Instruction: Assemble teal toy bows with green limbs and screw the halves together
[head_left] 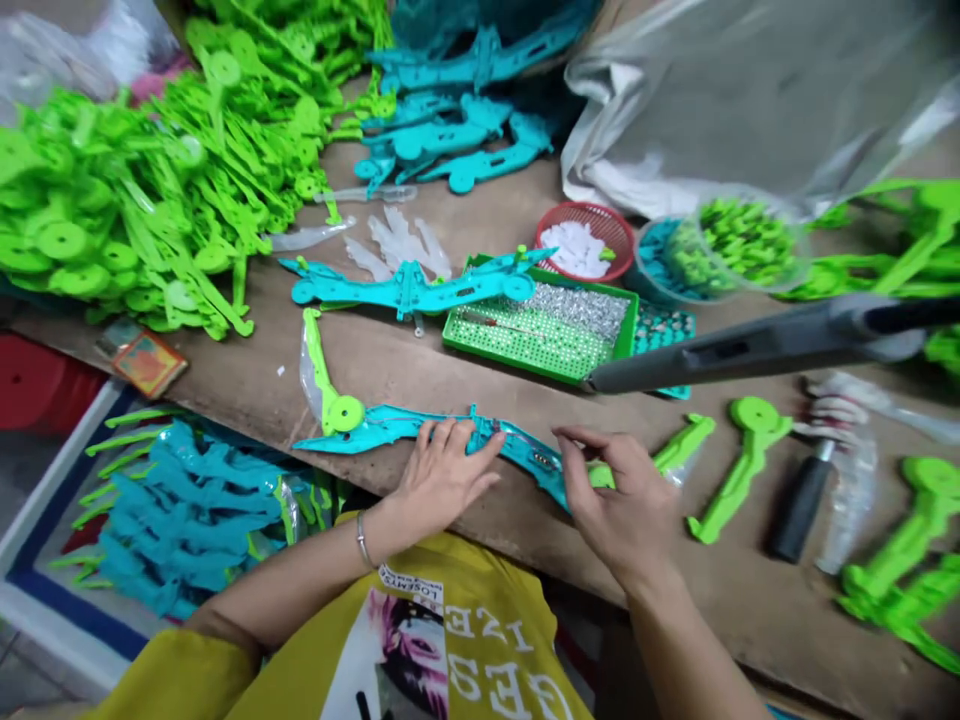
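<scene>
A blue plastic bow-shaped part [386,425] lies along the near table edge, its hollow side up. My left hand [450,465] grips its middle, fingers over the far side and thumb along the top. A light-green plastic arm [330,405] sits at its left end, angled away. Over the right end is my right hand [619,490], thumb and forefinger closed together; what they pinch, if anything, I cannot make out. Another green arm [686,445] shows partly beneath that hand. A small metal spring [544,460] appears in the bow part's slot near the right fingers.
Beyond lies a second blue bow part [412,290], against a green basket [555,375] of small metal pieces. A grey power screwdriver [675,365] juts in from the right. Green arms [150,200] are heaped left; a black-handled hammer [802,505] lies right.
</scene>
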